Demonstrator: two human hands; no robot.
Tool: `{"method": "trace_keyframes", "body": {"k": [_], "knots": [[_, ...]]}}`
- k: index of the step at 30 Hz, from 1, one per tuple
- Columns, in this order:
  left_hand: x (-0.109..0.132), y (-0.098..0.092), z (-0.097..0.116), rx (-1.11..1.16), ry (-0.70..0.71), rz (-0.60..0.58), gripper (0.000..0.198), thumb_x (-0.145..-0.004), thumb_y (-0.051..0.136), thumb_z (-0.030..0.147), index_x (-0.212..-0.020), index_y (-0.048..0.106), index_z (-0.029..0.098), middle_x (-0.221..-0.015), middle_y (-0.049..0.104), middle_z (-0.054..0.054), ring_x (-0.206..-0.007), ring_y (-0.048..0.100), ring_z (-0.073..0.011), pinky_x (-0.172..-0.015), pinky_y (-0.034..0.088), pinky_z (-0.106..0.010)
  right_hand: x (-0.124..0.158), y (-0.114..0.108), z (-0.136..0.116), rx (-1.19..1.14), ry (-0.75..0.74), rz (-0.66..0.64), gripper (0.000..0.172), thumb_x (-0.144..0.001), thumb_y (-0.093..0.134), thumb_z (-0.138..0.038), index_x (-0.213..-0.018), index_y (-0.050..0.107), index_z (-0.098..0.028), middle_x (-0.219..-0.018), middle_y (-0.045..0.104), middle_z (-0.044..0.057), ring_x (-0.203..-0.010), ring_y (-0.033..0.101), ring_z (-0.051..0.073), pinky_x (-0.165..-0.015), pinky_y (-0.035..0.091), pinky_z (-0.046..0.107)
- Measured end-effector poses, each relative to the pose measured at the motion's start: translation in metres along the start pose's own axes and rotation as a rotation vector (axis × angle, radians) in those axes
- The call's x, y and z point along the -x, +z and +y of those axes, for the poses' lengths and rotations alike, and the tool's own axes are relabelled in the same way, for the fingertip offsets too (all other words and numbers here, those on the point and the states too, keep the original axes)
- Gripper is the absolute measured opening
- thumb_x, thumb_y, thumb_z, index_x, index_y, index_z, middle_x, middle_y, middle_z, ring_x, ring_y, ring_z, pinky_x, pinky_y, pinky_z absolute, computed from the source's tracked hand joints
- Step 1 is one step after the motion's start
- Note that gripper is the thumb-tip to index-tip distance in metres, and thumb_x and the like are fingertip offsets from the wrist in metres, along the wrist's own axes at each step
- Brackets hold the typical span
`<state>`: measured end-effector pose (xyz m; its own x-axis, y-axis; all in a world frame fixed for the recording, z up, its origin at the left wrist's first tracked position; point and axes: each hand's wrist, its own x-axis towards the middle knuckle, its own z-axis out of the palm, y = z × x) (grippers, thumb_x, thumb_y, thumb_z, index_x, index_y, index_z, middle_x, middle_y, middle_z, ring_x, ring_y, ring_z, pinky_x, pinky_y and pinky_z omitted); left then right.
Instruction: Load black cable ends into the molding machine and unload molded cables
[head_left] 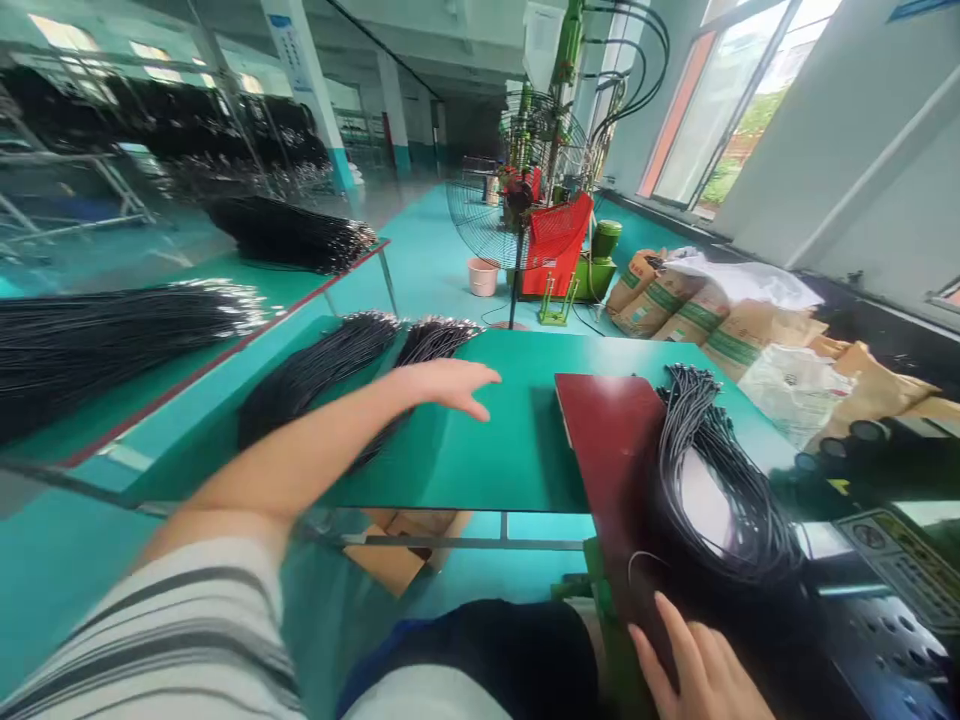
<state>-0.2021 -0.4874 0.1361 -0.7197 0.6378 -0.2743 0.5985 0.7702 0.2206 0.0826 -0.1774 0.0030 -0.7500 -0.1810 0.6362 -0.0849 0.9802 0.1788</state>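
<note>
My left hand (448,384) reaches out over the green table (495,440), fingers stretched and apart, holding nothing. It hovers just right of a bundle of black cables (337,365) that lies across the table's left part. My right hand (701,670) rests low at the near edge of a dark red board (607,440), fingers flat against it, nothing gripped. A second bundle of black cables (712,470) curves over the right side of that board.
More black cable bundles (97,335) lie on tables to the left. A standing fan (517,190) and a green machine (562,110) stand behind the table. Filled sacks (705,315) line the right wall. A cardboard box (405,545) sits under the table.
</note>
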Motion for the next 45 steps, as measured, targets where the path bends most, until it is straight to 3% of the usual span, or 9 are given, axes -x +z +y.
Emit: {"method": "trace_keyframes", "body": {"k": [4,8,14,20,26,31,35,41,45], "knots": [[0.122,-0.003,-0.066,-0.105,-0.406,-0.066,0.091,-0.058,0.057,0.064,-0.133,0.034,0.018,-0.134,0.044,-0.013,-0.116,0.046,-0.0291,-0.09,0.037,-0.031,-0.003,0.005,-0.003,0.051,-0.068,-0.049,0.037,-0.085,0.05,-0.039,-0.111,0.056,-0.013,-0.068,0.056,0.004,-0.063,0.051,0.019,-0.061,0.037,0.033],[0.167,0.027,-0.084,-0.128,-0.416,-0.083,0.087,-0.053,0.063,0.058,-0.129,0.039,0.022,-0.133,0.046,-0.011,-0.117,0.045,-0.0289,-0.09,0.036,-0.031,-0.002,0.003,-0.01,0.05,-0.027,-0.058,0.048,-0.081,0.054,-0.044,-0.119,0.051,-0.014,-0.091,0.059,0.011,-0.089,0.054,0.028,-0.073,0.039,0.038],[0.163,0.036,-0.084,-0.164,-0.286,0.009,0.042,-0.063,0.057,0.047,-0.092,0.058,0.017,-0.094,0.064,-0.009,-0.085,0.059,-0.0239,-0.067,0.04,-0.027,-0.006,-0.006,-0.023,-0.049,-0.024,-0.025,0.047,-0.083,0.049,-0.042,-0.122,0.045,-0.016,-0.108,0.055,0.015,-0.104,0.05,0.032,-0.085,0.037,0.045],[0.157,-0.009,-0.105,-0.107,-0.196,0.044,0.024,-0.064,0.053,0.036,-0.076,0.057,0.016,-0.077,0.062,-0.006,-0.07,0.057,-0.0193,-0.058,0.038,-0.025,-0.026,-0.01,-0.034,-0.209,-0.093,-0.045,0.04,-0.086,0.042,-0.04,-0.119,0.046,-0.017,-0.105,0.055,0.013,-0.097,0.053,0.029,-0.083,0.039,0.044],[0.146,-0.047,-0.126,0.015,-0.254,-0.056,0.031,-0.057,0.059,0.037,-0.082,0.059,0.018,-0.078,0.063,-0.004,-0.07,0.057,-0.0185,-0.055,0.038,-0.024,-0.062,-0.006,-0.061,-0.34,-0.187,-0.072,0.04,-0.087,0.043,-0.037,-0.121,0.043,-0.016,-0.107,0.053,0.014,-0.095,0.053,0.026,-0.078,0.044,0.04],[0.133,-0.015,-0.113,0.055,-0.313,-0.33,0.03,-0.049,0.064,0.033,-0.075,0.062,0.017,-0.078,0.066,-0.007,-0.064,0.057,-0.0189,-0.052,0.04,-0.024,-0.084,0.003,-0.093,-0.405,-0.29,-0.136,0.04,-0.086,0.044,-0.032,-0.123,0.043,-0.017,-0.106,0.054,0.013,-0.091,0.055,0.024,-0.074,0.048,0.036],[0.131,0.013,-0.105,0.148,-0.275,-0.34,0.02,-0.051,0.061,0.031,-0.065,0.06,0.016,-0.07,0.064,-0.006,-0.059,0.055,-0.0186,-0.049,0.038,-0.026,-0.091,0.009,-0.109,-0.447,-0.38,-0.22,0.04,-0.085,0.046,-0.029,-0.123,0.043,-0.017,-0.107,0.056,0.013,-0.091,0.057,0.022,-0.073,0.051,0.033],[0.139,0.003,-0.11,0.281,-0.331,-0.247,0.014,-0.05,0.06,0.025,-0.059,0.055,0.017,-0.058,0.058,-0.001,-0.053,0.052,-0.017,-0.049,0.039,-0.027,-0.094,0.019,-0.122,-0.49,-0.443,-0.347,0.04,-0.084,0.045,-0.021,-0.124,0.041,-0.017,-0.109,0.056,0.013,-0.095,0.058,0.022,-0.074,0.052,0.033],[0.143,-0.002,-0.119,0.422,-0.341,-0.283,0.018,-0.052,0.061,0.028,-0.067,0.059,0.017,-0.07,0.065,-0.004,-0.063,0.059,-0.0188,-0.055,0.045,-0.026,-0.1,0.025,-0.128,-0.525,-0.422,-0.423,0.041,-0.083,0.043,-0.017,-0.124,0.041,-0.019,-0.112,0.055,0.013,-0.096,0.059,0.023,-0.074,0.052,0.034]]}}
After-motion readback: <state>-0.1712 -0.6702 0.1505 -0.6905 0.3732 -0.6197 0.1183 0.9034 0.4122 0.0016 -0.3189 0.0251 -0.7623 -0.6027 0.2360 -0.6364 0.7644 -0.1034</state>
